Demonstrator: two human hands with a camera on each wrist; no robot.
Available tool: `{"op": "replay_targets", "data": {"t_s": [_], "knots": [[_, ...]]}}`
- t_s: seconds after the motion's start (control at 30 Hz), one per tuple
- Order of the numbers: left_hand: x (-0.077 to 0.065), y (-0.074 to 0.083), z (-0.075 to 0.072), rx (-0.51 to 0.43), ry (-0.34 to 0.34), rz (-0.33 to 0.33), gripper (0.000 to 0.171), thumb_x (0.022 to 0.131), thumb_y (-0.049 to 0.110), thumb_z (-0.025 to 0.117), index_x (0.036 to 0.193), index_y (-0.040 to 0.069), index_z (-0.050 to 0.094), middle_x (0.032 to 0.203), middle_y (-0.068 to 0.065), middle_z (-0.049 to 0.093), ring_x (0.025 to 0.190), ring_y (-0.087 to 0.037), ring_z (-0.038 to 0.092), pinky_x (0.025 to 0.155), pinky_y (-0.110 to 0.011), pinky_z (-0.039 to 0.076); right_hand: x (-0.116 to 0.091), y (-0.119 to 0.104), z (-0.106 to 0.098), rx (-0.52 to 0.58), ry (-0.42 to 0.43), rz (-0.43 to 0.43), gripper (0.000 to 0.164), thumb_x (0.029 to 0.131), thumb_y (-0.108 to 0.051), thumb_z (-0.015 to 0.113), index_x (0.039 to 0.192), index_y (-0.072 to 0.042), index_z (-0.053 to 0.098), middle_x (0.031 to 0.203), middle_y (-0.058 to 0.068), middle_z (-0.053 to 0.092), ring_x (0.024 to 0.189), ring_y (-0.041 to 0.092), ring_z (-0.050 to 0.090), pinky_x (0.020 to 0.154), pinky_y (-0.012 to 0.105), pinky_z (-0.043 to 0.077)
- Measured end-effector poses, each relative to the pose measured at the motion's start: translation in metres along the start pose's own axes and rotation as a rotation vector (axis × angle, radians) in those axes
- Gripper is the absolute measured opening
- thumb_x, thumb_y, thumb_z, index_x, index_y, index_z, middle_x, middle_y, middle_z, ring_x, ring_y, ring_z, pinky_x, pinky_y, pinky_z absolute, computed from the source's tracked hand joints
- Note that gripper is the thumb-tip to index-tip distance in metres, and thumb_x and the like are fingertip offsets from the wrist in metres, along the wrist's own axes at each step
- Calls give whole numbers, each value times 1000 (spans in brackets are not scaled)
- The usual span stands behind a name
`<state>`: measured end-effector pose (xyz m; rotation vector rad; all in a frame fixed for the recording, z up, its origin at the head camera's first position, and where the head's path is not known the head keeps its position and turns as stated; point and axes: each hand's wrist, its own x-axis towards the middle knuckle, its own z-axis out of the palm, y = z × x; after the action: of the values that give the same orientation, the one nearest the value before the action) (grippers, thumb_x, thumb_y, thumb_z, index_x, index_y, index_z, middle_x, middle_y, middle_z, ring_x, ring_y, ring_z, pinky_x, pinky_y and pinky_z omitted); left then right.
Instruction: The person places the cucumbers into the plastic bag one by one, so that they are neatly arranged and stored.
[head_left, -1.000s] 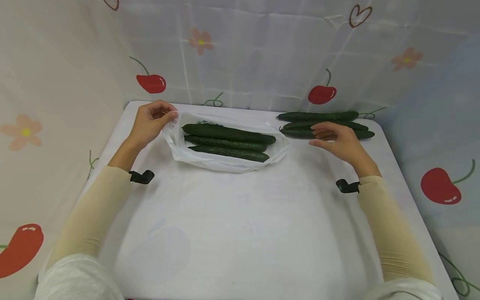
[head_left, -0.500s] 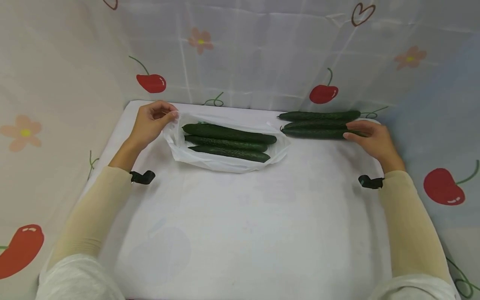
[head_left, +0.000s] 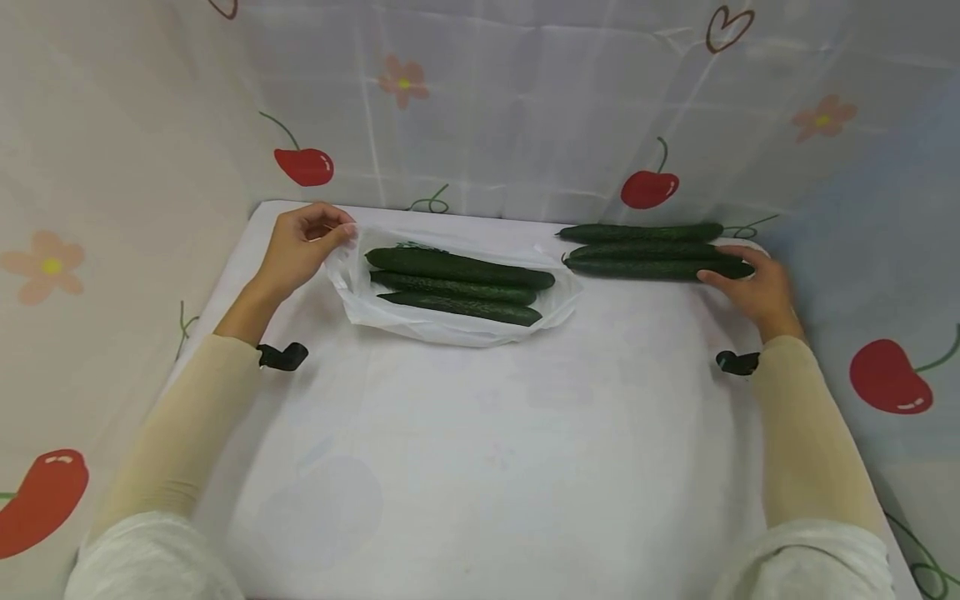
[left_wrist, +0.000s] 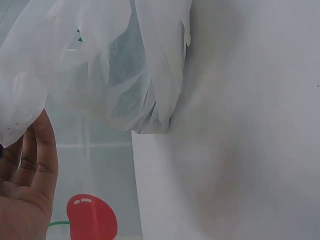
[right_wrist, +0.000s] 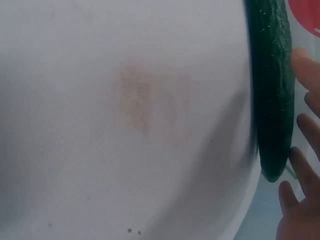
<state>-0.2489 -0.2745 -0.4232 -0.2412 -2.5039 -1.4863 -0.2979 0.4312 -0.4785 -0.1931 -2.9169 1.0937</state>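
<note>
My left hand [head_left: 300, 250] pinches the left edge of a thin white plastic bag [head_left: 450, 333]. In the left wrist view, its fingers [left_wrist: 46, 150] reach up to the crumpled bag film [left_wrist: 85, 90]. Three dark green cucumbers lie side by side in the bag's mouth, the thickest one [head_left: 457, 265] at the back. Over at the right, my right hand [head_left: 757, 292] straddles the end of the front cucumber [head_left: 645, 267], thumb on the near side. The right wrist view has its spread fingers [right_wrist: 302, 165] along that cucumber's edge.
Two more cucumbers lie behind the front one, the rearmost [head_left: 641, 232] close to the back edge of the white table [head_left: 480, 467]. A printed curtain [head_left: 502, 108] with cherries and flowers rises right behind the table and along both sides.
My right hand has moved right along the cucumbers to the front one's right end, with a smaller shift in the last half second. The left hand and the bag have stayed put.
</note>
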Motion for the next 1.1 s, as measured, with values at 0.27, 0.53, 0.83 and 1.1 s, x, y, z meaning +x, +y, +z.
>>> {"op": "replay_targets", "data": {"t_s": [0.27,0.53,0.83,1.1], "knots": [[0,3,-1,-7,-2,-4,24,105,17,70,118,-4,74,98,11,73,90,-5,64,83,-12,51,5,6,6,-15,-30,7,80,93,-56,80,157,-12,55,174,19,36,164,44,27,128,71,26],[1,2,-1,-12,-1,-6,22,104,16,71,117,-2,74,97,16,72,90,-5,65,83,-12,52,9,8,10,-102,14,-153,59,94,-36,85,142,-7,68,154,31,53,154,55,32,126,73,25],[1,0,0,0,-1,-9,22,104,17,72,118,1,75,104,4,76,94,-5,65,87,-12,52,7,2,13,-120,-86,-94,72,96,-50,79,150,-8,57,170,26,39,158,54,30,130,74,15],[0,1,0,1,-2,3,22,103,19,73,117,2,76,102,9,75,93,-6,66,86,-12,52,8,0,20,-194,-72,-153,61,99,-43,78,148,-12,61,161,29,49,147,60,36,116,76,17]]}}
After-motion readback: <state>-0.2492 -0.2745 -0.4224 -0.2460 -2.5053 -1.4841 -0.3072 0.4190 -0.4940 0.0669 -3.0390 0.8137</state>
